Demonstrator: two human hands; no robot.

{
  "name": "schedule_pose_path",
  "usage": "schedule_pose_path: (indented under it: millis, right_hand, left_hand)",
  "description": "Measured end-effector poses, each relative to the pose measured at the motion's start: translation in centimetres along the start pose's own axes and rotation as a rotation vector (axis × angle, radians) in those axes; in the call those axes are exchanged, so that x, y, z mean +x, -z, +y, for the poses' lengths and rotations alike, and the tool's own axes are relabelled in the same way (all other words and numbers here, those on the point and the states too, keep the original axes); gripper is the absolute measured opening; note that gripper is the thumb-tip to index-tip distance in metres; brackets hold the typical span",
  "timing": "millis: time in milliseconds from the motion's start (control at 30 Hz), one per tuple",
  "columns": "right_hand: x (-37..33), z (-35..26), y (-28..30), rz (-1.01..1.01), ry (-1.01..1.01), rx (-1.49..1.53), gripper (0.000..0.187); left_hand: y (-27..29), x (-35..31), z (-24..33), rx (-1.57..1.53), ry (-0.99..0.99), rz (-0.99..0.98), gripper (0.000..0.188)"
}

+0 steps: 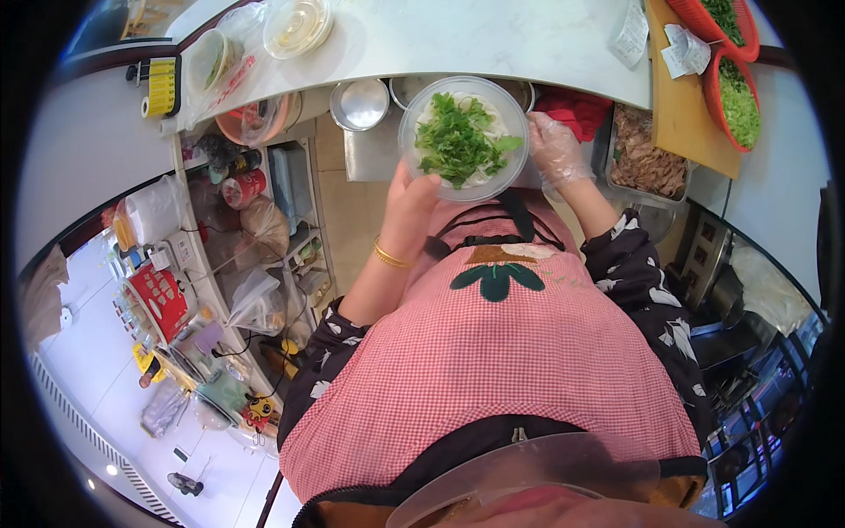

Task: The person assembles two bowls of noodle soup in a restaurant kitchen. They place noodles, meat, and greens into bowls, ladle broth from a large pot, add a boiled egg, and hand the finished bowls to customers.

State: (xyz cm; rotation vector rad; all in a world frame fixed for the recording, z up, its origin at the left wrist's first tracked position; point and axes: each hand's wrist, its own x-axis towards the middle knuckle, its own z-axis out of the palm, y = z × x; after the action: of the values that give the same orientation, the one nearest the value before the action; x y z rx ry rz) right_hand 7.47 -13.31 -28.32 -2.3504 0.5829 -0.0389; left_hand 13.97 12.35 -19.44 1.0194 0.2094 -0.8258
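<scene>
A round clear plastic bowl [407,145] holds chopped leafy green herbs [466,136] lying over something white, perhaps noodles. My left hand [410,207], with a gold bangle at its wrist, grips the bowl by its near left rim. Beside the bowl's right rim is my right hand [558,151], in a clear plastic glove. Its fingers look loosely apart with nothing seen in them; whether they touch the bowl I cannot tell. Just beyond that hand lies a red cloth [581,113]. To its right stands a container of shredded brown meat [645,154].
A metal bowl [361,104] sits left of the plastic bowl. Lidded tubs [297,26] and a plastic bag stand on the white counter [458,37]. Red baskets of chopped greens [738,104] rest at the right by a wooden board [691,114]. A packed shelf [255,220] is on the left.
</scene>
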Motion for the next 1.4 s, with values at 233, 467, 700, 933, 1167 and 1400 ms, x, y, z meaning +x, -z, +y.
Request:
schedule_pose_path:
  millis: [233,467,700,933,1167,1400]
  right_hand:
    - [0.3,0.4,1.0,0.021,-0.231,0.173,0.027]
    - [-1.6,1.1,3.2,-0.004,-0.399,0.726,0.023]
    - [-3.8,-6.2,6.7,0.03,-0.142,0.333,0.022]
    - [-1.1,-12.1,5.5,-0.089,0.304,0.055,0.024]
    - [5.5,-13.7,-5.2,-0.142,0.442,0.036,0.022]
    - [7.7,-16.5,-11.3,-0.325,0.291,-0.061,0.025]
  left_hand:
    - [3.4,-0.4,-0.2,-0.035,0.023,0.136,0.059]
    - [6.3,-0.3,0.4,-0.111,-0.008,0.239,0.047]
    - [8.1,0.6,1.5,-0.092,-0.058,0.284,0.041]
    - [11.0,0.8,2.2,-0.112,-0.07,0.37,0.04]
    - [15.1,-1.6,2.4,-0.188,-0.099,0.466,0.043]
    - [17.5,-3.5,2.8,-0.191,-0.177,0.559,0.047]
